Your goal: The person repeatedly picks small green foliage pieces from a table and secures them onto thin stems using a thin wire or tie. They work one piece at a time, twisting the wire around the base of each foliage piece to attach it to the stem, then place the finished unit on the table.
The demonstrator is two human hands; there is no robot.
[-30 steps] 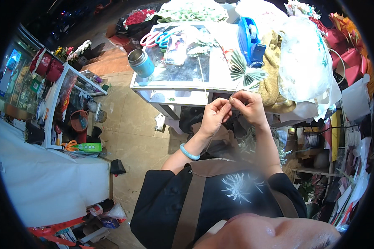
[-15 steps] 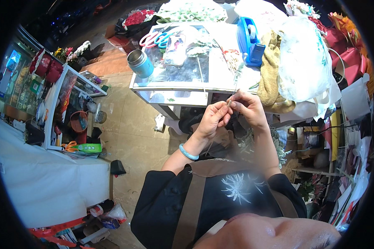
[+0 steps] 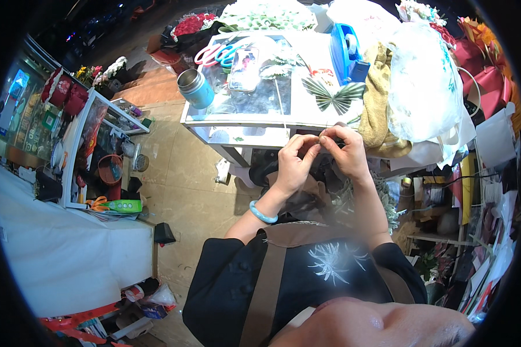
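My left hand (image 3: 297, 163) and my right hand (image 3: 347, 151) meet fingertip to fingertip just off the table's near edge, both pinched. Between them they hold the thin stem of a pleated, green-and-pale striped leaf butterfly (image 3: 337, 99). Its wings spread flat to view above my right hand, over the tabletop. The stem itself is mostly hidden by my fingers. A pale blue bangle (image 3: 263, 212) circles my left wrist. Farther left on the table, similar pleated leaves (image 3: 276, 70) lie with a long pale stem.
On the white-framed table (image 3: 237, 123) stand an uncapped blue flask (image 3: 195, 88), a phone (image 3: 244, 69), scissors (image 3: 208, 55) and a blue tape dispenser (image 3: 350, 58). A brown cloth (image 3: 376, 98) and a white plastic bag (image 3: 425, 87) lie at right. Crowded shelves (image 3: 440, 231) stand nearer on the right.
The leaf butterfly has turned from a narrow edge-on view to face up with wings spread. My fingers have shifted slightly on its stem; both hands stay near the same spot.
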